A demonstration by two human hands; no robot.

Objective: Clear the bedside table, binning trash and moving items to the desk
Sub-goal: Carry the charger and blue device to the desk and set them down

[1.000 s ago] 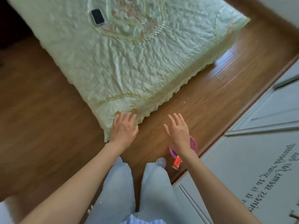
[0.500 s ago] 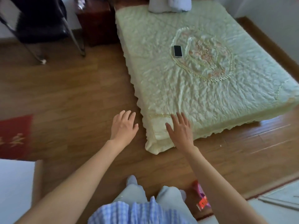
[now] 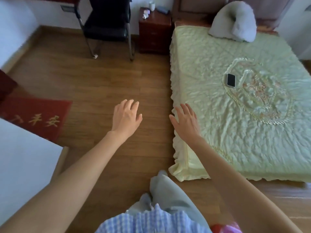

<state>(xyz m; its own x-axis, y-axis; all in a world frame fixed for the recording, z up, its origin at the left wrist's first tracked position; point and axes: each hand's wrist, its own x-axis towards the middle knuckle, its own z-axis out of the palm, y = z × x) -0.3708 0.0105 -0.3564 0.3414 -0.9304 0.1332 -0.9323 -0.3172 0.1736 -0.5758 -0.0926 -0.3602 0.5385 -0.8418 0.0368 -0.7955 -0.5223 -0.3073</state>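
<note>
The dark red bedside table (image 3: 154, 29) stands far ahead, against the wall beside the bed's head. On its top sit a white cup (image 3: 152, 5), a small pale item (image 3: 145, 14) and a dark flat object (image 3: 162, 10). My left hand (image 3: 125, 117) hovers over the wooden floor, fingers apart and holding nothing. My right hand (image 3: 186, 121) is held over the bed's near left edge, also spread and holding nothing. Both hands are well short of the bedside table.
A bed with a pale green quilt (image 3: 239, 105) fills the right side, with a phone (image 3: 230, 80) and a grey pillow (image 3: 234, 22) on it. A black chair (image 3: 106, 26) stands left of the bedside table. A red mat (image 3: 33, 117) lies at left. A pink object (image 3: 227, 228) sits by my feet.
The view has swung left and up, from the bed's foot corner to the whole room; the bedside table and chair have come into view. Both hands stay spread in front of me.
</note>
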